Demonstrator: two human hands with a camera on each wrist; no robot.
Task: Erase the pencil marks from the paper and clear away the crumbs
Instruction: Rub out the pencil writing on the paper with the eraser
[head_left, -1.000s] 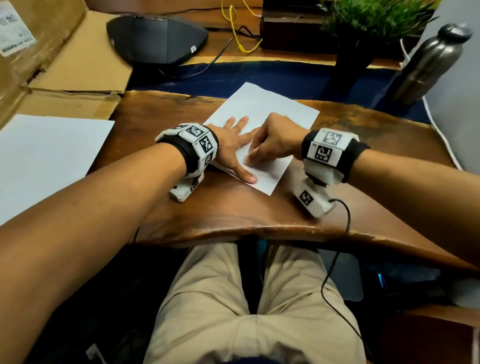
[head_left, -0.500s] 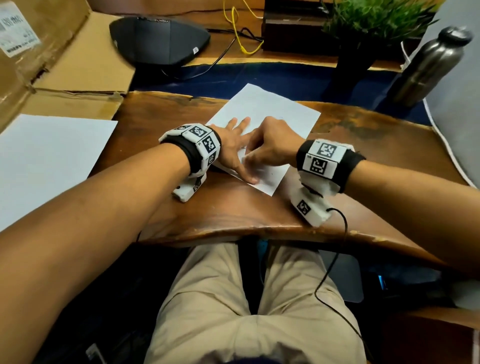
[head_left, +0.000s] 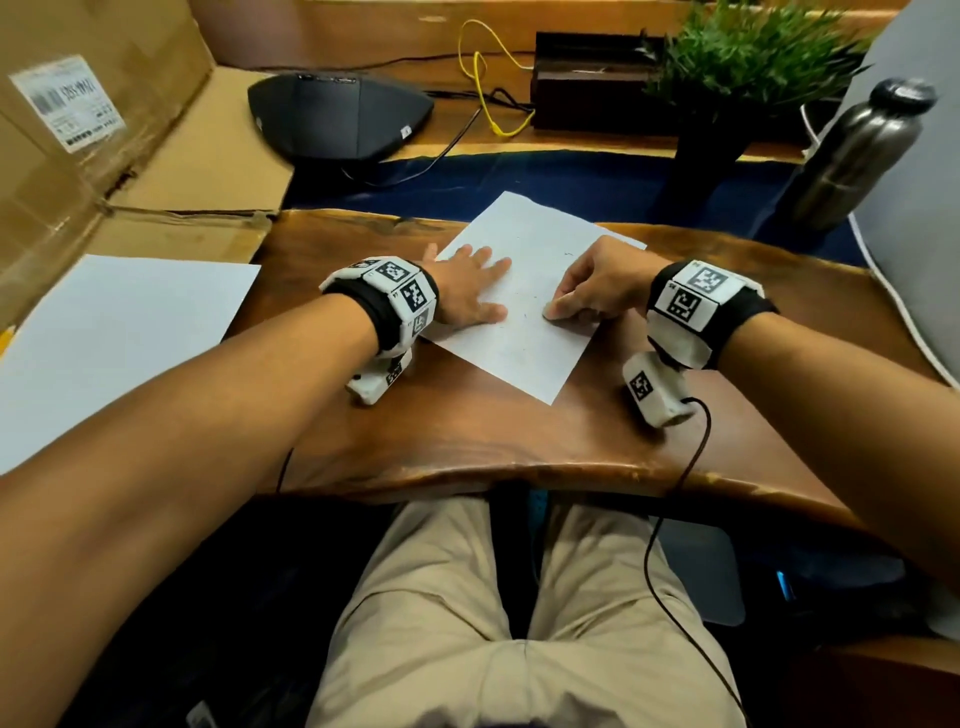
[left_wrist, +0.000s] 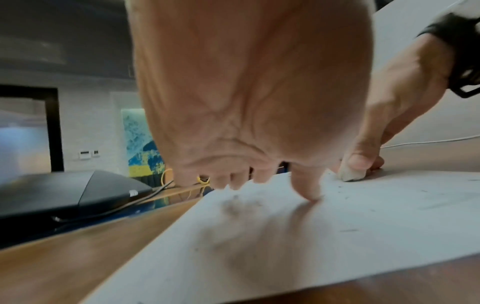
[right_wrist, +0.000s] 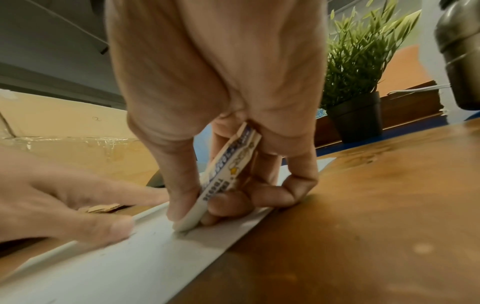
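Observation:
A white sheet of paper (head_left: 524, 332) lies angled on the brown wooden desk (head_left: 467, 431). My left hand (head_left: 467, 291) lies flat on its left part, fingers straight, pressing it down; the same hand (left_wrist: 259, 123) fills the left wrist view. My right hand (head_left: 587, 291) pinches a white eraser (head_left: 551, 310) in a printed sleeve (right_wrist: 228, 170), its tip (right_wrist: 187, 222) touching the paper near the right edge. Faint pencil marks and dark crumbs (head_left: 524, 314) dot the sheet between the hands, and a grey smudge (left_wrist: 239, 205) shows beside my left fingers.
A second white sheet (head_left: 104, 353) and a cardboard box (head_left: 104, 130) lie at the left. At the back are a black conference phone (head_left: 337, 114), a yellow cable (head_left: 488, 78), a potted plant (head_left: 737, 78) and a steel bottle (head_left: 857, 150). The desk's front edge curves just above my lap.
My right hand with the eraser has slid right, away from my left hand, which stays flat on the paper. A gap of bare paper now shows between them.

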